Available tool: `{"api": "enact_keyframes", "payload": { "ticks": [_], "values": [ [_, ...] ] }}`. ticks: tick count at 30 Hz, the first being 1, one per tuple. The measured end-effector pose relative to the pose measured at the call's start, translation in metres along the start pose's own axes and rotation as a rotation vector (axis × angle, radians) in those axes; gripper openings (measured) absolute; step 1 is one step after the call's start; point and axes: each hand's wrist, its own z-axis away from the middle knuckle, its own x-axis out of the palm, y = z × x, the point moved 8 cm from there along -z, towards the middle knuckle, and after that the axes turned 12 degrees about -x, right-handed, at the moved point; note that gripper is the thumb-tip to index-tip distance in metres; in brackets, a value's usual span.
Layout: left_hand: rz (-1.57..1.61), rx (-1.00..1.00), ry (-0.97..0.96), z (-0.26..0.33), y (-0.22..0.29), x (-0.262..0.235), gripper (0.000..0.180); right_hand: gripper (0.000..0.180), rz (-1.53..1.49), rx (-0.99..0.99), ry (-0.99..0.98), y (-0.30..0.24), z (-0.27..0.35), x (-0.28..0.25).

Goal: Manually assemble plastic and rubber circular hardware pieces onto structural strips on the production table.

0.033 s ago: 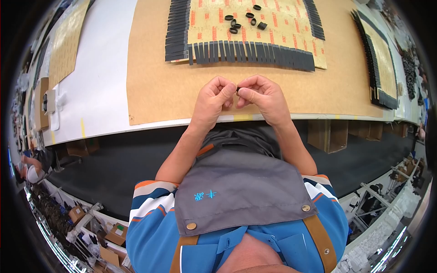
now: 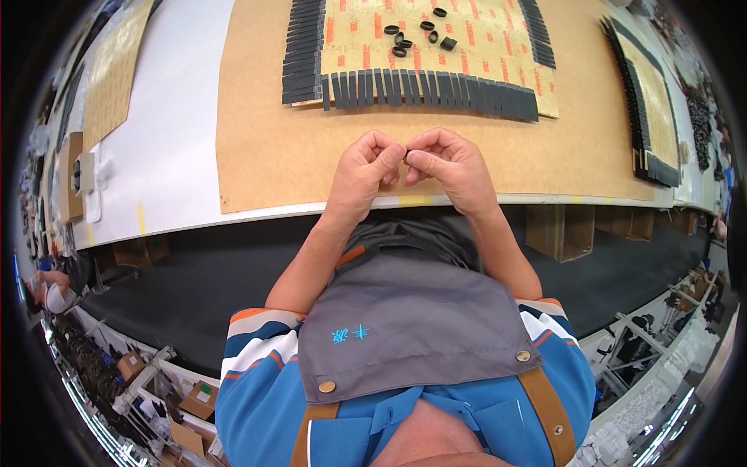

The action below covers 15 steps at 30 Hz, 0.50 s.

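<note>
My left hand (image 2: 364, 173) and my right hand (image 2: 454, 168) meet above the near part of the brown sheet (image 2: 272, 167). Between their pinched thumbs and forefingers sits a small black piece (image 2: 405, 156), mostly covered by the fingertips, so its full shape is hidden. Beyond the hands lies a yellowish board (image 2: 366, 48) with red print. Dark grey strips (image 2: 432, 89) hang side by side along its left, right and near edges. Several small black loops (image 2: 400, 52) lie loose in the middle of that board.
A second strip-edged board (image 2: 654, 101) lies at the far right, and a plain yellowish board (image 2: 117, 78) at the left. A cardboard box (image 2: 71, 177) stands by the left table end. Open boxes (image 2: 560, 232) sit below the table edge. Another person (image 2: 58, 288) is at far left.
</note>
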Motion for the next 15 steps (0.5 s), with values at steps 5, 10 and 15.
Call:
{"api": "enact_keyframes", "payload": {
  "ticks": [5, 10, 15],
  "values": [
    [0.071, -0.023, -0.080, 0.003, 0.000, 0.006, 0.024, 0.012, -0.044, 0.033, -0.036, 0.001, 0.000, 0.002],
    [-0.074, -0.231, -0.116, 0.005, -0.001, 0.001, 0.017, 0.013, 0.045, 0.107, -0.032, 0.006, 0.003, -0.002],
    [-0.316, -0.293, -0.115, 0.007, 0.006, -0.005, 0.013, 0.014, 0.083, 0.182, -0.072, 0.012, 0.005, -0.007]
  ]
}}
